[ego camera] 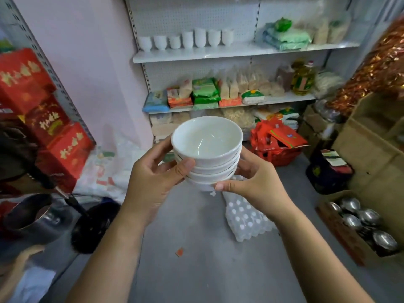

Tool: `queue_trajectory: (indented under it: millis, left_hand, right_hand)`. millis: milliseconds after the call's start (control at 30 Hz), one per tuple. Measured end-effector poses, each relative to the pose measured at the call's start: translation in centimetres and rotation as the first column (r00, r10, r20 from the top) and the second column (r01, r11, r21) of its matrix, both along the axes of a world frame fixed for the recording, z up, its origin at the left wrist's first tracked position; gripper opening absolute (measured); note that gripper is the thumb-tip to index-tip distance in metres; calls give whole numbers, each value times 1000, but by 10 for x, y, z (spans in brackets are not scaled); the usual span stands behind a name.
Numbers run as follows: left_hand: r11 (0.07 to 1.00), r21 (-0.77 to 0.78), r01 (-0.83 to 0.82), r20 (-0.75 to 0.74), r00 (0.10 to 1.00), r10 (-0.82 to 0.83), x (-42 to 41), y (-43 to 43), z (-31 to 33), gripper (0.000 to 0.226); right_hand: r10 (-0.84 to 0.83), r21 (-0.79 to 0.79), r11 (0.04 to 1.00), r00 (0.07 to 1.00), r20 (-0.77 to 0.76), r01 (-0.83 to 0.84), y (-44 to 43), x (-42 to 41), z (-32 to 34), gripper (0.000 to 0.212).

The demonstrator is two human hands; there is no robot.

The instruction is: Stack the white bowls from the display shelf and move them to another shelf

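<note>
A stack of several white bowls [207, 147] is held up in the air at the centre of the view, above the grey floor. My left hand [153, 180] grips the stack's left side, thumb across the front rims. My right hand [251, 182] cups the right side and bottom, its thumb lying under the lowest bowl. The top bowl is empty. Straight ahead stands a white shelf unit; its upper shelf [218, 54] carries a row of white cups [188, 39] on the left.
Food packets [205, 92] fill the middle shelf. Red boxes [43, 119] stack on the left, a red basket [277, 145] and cardboard boxes [371, 154] on the right. A box of steel bowls [360, 224] and an egg tray [247, 217] lie on the floor.
</note>
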State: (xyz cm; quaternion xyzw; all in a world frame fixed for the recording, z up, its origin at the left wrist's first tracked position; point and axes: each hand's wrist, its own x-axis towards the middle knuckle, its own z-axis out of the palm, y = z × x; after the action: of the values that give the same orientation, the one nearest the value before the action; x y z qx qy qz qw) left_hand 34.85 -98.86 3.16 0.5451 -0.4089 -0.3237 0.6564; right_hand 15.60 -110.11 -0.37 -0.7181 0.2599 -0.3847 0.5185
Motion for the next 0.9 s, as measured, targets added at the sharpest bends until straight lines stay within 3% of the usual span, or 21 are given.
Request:
queue_trajectory:
  millis: [433, 900]
  left_hand:
    - [998, 44, 48, -23, 999, -47, 64, -211, -22, 70]
    - [1000, 5, -3, -58, 998, 3, 134, -445, -15, 63]
  right_hand:
    - [-63, 38, 997, 998, -19, 64, -200, 54, -20, 97]
    - [23, 43, 999, 998, -62, -20, -450, 132, -8, 96]
